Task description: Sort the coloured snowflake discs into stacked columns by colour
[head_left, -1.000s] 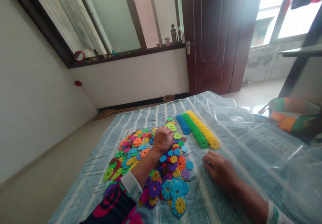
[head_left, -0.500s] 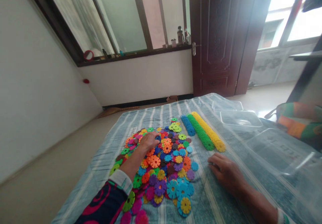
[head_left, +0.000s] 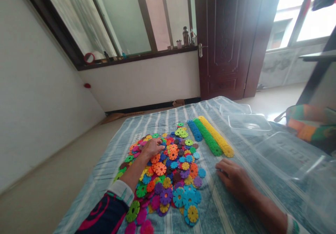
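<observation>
L hand (head_left: 151, 148) was on the upper L part of the pile of discs (head_left: 166, 195), fingers curled, thumb out toward the R; couldn't tell if it gripped a disc or just touched. Pile = notched plastic discs, mixed colors (orange, purple, blue, green, pink, yellow etc.), spread on the striped cloth (head_left: 220, 199), L & center. R hand (head_left: 232, 178) lay on the cloth R of the pile, apart from L hand, fingers slightly bent, nothing visible in it; nearest things were the lower ends of the green & yellow rows. Three overlapping-disc rows ran side by side, R of the pile's upper part: blue row (head_left: 194, 130) (shortest), green row (head_left: 208, 137) in the middle, yellow row (head_left: 216, 136) on the R. Clear plastic containers (head_left: 249, 123) sat on the R side of the cloth, w/ a multicolored bag (head_left: 309, 122) beyond, partly blurred. Dark red door (head_left: 227, 41) & windowsill (head_left: 141, 56) w/ small items in the bg.
</observation>
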A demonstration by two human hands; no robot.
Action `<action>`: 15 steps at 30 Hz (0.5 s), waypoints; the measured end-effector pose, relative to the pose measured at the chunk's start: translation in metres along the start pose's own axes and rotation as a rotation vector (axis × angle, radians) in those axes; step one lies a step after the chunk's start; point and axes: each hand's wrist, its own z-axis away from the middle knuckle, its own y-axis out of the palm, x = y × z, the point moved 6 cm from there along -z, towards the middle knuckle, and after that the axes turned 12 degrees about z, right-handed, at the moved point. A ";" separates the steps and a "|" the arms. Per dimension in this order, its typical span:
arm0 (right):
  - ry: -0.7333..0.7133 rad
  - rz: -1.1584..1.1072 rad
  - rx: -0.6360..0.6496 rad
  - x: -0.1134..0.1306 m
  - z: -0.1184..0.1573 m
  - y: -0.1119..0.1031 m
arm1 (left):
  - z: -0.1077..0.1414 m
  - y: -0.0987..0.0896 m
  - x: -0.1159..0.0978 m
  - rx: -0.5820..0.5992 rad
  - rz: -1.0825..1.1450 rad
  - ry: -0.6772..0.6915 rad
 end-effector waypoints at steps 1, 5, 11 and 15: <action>-0.002 -0.001 0.000 0.000 0.000 0.000 | 0.000 0.000 0.000 0.000 0.003 0.003; 0.003 -0.008 0.004 -0.001 0.000 0.001 | -0.004 -0.001 -0.002 0.025 0.026 0.037; 0.006 -0.002 0.005 -0.001 0.000 0.001 | -0.005 -0.003 -0.004 0.033 0.060 0.043; 0.008 -0.001 0.009 0.000 0.000 0.001 | 0.000 -0.010 -0.001 -0.037 0.088 0.022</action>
